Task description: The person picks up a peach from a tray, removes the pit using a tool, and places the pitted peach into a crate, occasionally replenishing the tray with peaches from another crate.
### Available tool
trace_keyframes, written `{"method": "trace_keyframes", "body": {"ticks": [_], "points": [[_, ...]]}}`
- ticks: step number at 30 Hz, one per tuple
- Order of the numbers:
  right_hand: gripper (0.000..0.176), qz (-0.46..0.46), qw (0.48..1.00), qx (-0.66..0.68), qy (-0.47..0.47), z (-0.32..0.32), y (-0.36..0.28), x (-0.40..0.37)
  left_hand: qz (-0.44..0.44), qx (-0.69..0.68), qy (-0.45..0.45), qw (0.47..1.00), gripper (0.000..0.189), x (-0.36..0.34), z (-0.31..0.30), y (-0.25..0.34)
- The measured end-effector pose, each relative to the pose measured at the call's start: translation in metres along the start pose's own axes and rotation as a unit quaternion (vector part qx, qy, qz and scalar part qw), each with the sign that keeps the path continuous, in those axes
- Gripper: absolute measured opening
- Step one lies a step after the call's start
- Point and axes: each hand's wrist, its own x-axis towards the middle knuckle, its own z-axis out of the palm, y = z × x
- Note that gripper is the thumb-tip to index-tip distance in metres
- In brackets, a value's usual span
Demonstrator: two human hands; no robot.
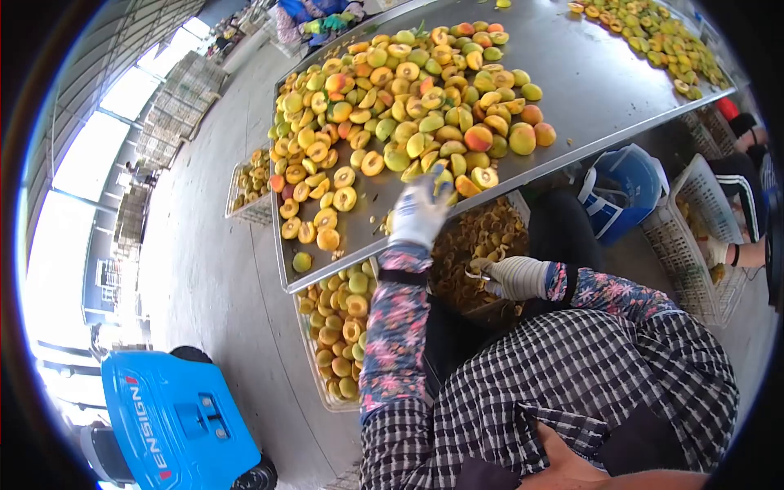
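My left hand (420, 211), in a white glove with bluish fingertips, reaches over the near edge of the metal table (596, 77). Its fingers are smeared by motion at the front of a heap of yellow peaches (408, 106), some whole and many halved. Whether it grips a peach cannot be made out. My right hand (518, 278), in a ribbed pale glove, is closed around a small metal tool (483, 274), mostly hidden by the fingers. It hangs above a crate of brown pits and scraps (478, 245) below the table edge.
A crate of peach halves (335, 327) stands at my left, another crate (251, 192) beyond it. More fruit (653, 41) lies at the table's far right. A blue bucket (625, 192), white crate (702, 237) and another person's gloved hand (717, 251) are right. A blue machine (180, 420) stands lower left.
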Motion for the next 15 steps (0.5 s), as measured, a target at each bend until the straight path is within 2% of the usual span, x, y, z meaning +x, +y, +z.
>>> {"method": "trace_keyframes", "body": {"ticks": [1,3,4,6,7,9,10,11,12,13,15], "points": [[0.04,0.028,0.999,0.0,-0.023,-0.014,-0.009,-0.009,0.011,0.088,-0.087,0.992,0.057,0.016,0.024,0.018],[0.04,0.083,0.994,-0.003,-0.069,-0.046,-0.032,-0.028,-0.06,0.162,-0.118,0.978,0.065,0.028,0.03,0.051],[0.04,0.083,0.993,-0.048,-0.07,-0.052,-0.037,-0.034,-0.058,0.192,-0.138,0.97,0.063,0.034,0.038,0.056],[0.041,0.069,0.993,-0.022,-0.09,-0.073,-0.051,-0.044,-0.048,0.177,-0.161,0.97,0.064,0.046,0.048,0.047],[0.042,0.082,0.996,0.011,-0.023,-0.069,-0.052,-0.047,-0.045,0.171,-0.168,0.97,0.065,0.049,0.052,0.039],[0.045,0.084,0.988,0.077,0.109,-0.056,-0.05,-0.047,-0.043,0.07,-0.121,0.989,0.052,0.048,0.061,0.023],[0.054,0.085,0.982,0.117,0.12,-0.073,-0.062,-0.052,-0.083,0.008,-0.068,0.994,0.048,0.047,0.067,0.015],[0.054,0.079,0.981,0.123,0.126,-0.074,-0.064,-0.047,-0.12,-0.051,-0.013,0.991,0.044,0.045,0.072,0.009],[0.054,0.073,0.98,0.129,0.131,-0.069,-0.063,-0.047,-0.089,-0.002,-0.003,0.996,0.045,0.034,0.058,0.023],[0.054,0.068,0.979,0.133,0.138,-0.066,-0.06,-0.046,-0.066,0.053,-0.031,0.996,0.05,0.034,0.068,0.025],[0.054,0.047,0.978,0.144,0.14,-0.064,-0.064,-0.04,-0.089,0.086,-0.102,0.987,0.057,0.031,0.037,0.05]]}}
